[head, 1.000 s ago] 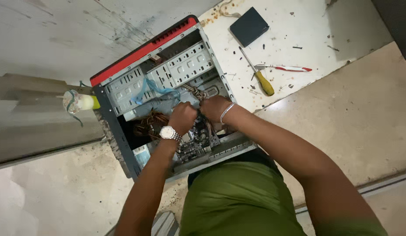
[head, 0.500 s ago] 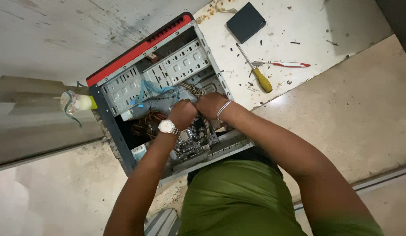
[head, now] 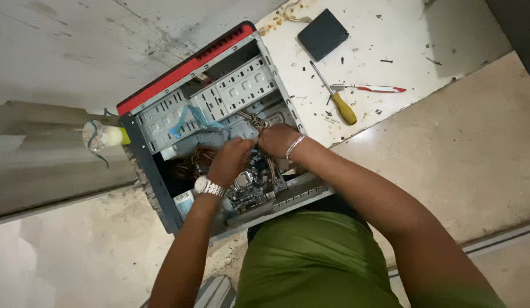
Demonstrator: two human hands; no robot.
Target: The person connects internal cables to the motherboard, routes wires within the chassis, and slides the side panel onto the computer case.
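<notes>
Hands are both lowered into an open desktop computer case [head: 162,188] that lies on its side on the floor, its red front panel [head: 185,68] turned away from the person. The left hand [head: 231,162], with a silver wristwatch [head: 210,186] on its wrist, is reached in from below with the forearm nearly straight and the fingers curled downward over the motherboard [head: 255,185]. The right hand [head: 279,138], with a silver bracelet [head: 294,146] on its wrist, is brought in from the right, the arm bent across the case's edge, and its fingers are bent around a bundle of cables [head: 255,121] just beside the perforated drive cage [head: 236,91]. The two hands are held almost touching. Whether either grip is fully clenched cannot be told, since the fingertips are hidden among the wiring. One blue ribbon cable [head: 188,120] is seen to the left of the hands. On the white sheet [head: 402,34] beyond the case, two tools are counted: one yellow-handled screwdriver [head: 336,97] and one red-handled tool [head: 373,88], lying near each other, with one dark rectangular drive [head: 323,34] well apart above them.
</notes>
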